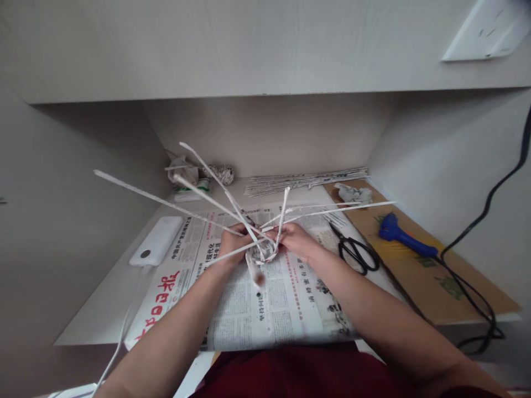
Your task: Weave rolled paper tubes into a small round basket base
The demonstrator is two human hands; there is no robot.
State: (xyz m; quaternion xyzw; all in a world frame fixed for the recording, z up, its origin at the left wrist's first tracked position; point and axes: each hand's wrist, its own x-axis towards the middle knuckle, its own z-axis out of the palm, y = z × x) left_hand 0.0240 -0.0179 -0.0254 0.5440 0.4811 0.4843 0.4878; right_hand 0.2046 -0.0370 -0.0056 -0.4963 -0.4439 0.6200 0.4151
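A small piece of paper weaving made from rolled newspaper tubes is between my two hands, above the newspaper. Long paper tubes fan out from it to the left, the back and the right. My left hand grips its left side, fingers curled and partly covered by the tubes. On the right side, my right hand pinches the weaving near an upright tube. A blurred loose end hangs from its near side.
Black scissors lie right of my right hand. A blue glue gun with a black cable rests on cardboard. Spare paper tubes lie along the back. At left is a white power bank. A shelf panel overhangs the table.
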